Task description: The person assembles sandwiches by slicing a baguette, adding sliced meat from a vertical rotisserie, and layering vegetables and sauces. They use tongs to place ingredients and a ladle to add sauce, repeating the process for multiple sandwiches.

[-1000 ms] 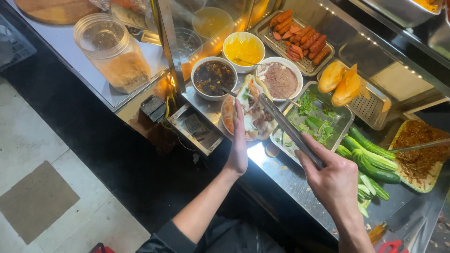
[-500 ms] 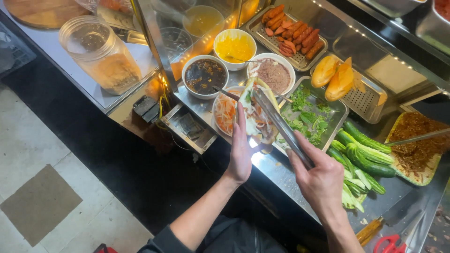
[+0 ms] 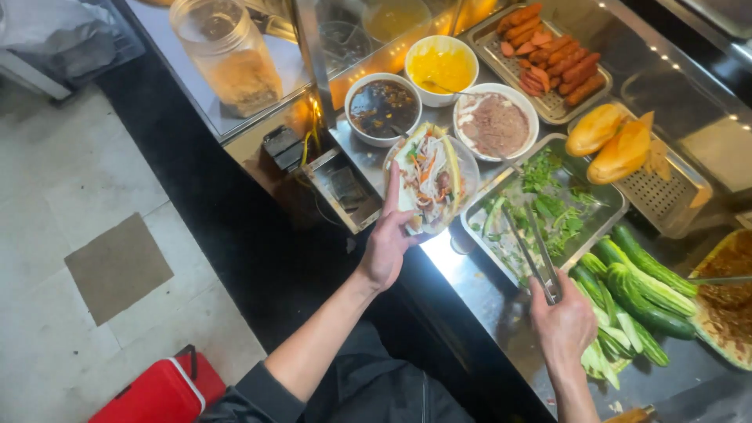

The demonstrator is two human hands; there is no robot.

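My left hand (image 3: 389, 239) holds an open bread roll stuffed with shredded vegetables, the sandwich (image 3: 427, 174), over the steel counter. It hovers above a clear round bowl. My right hand (image 3: 563, 323) grips metal tongs (image 3: 534, 249), whose tips reach into a steel tray of green herbs (image 3: 548, 200). The tongs' tips sit among the leaves; I cannot tell whether they pinch any.
Bowls of dark sauce (image 3: 383, 108), yellow sauce (image 3: 442, 66) and brown paste (image 3: 494, 124) stand behind the sandwich. Sausages (image 3: 552, 55), bread rolls (image 3: 611, 141) and cucumbers (image 3: 638, 294) lie to the right. A glass jar (image 3: 227, 51) stands at the left; a red box (image 3: 160, 392) is on the floor.
My left hand has lifted the filled roll off the counter. The tongs in my right hand have swung from the sandwich down into the herb tray.
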